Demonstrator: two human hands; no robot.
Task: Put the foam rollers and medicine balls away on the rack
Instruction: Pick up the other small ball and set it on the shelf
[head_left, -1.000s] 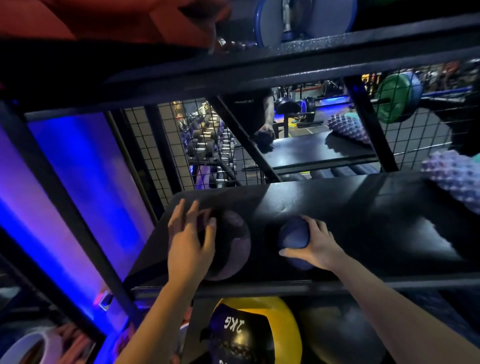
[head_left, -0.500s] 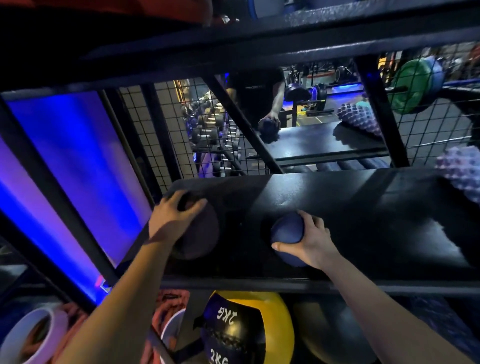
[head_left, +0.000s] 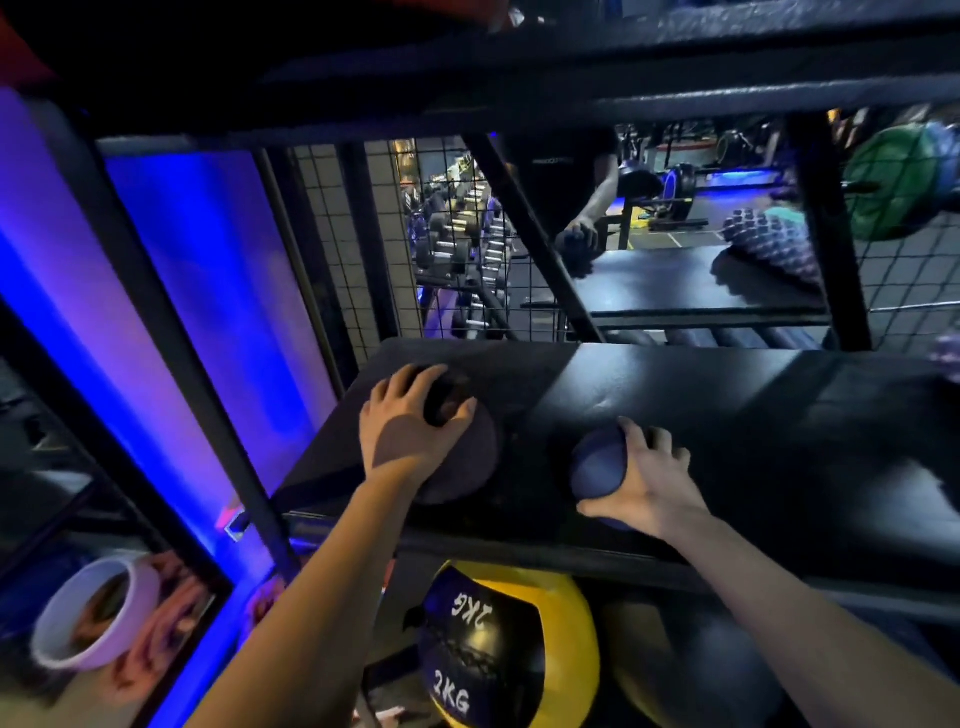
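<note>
Two dark medicine balls rest on the black rack shelf (head_left: 753, 415). My left hand (head_left: 410, 426) lies over the top of the larger dark ball (head_left: 467, 462) at the shelf's left end, fingers curled around it. My right hand (head_left: 644, 483) grips the right side of the smaller blue ball (head_left: 597, 470) near the shelf's front edge. A yellow and black 2 kg medicine ball (head_left: 498, 644) sits on the shelf below. A spiky purple foam roller (head_left: 948, 356) shows at the shelf's right edge, mostly cut off.
A mirror behind the wire mesh (head_left: 363, 249) reflects a person, dumbbells and a spiky roller (head_left: 769, 247). Black rack uprights (head_left: 171, 338) stand at left, and an upper shelf beam (head_left: 571, 73) runs overhead. A white roll (head_left: 93, 618) lies at lower left.
My left hand shifted the larger ball leftward and back along the shelf. My right hand kept hold of the blue ball with little movement. The view tilted downward.
</note>
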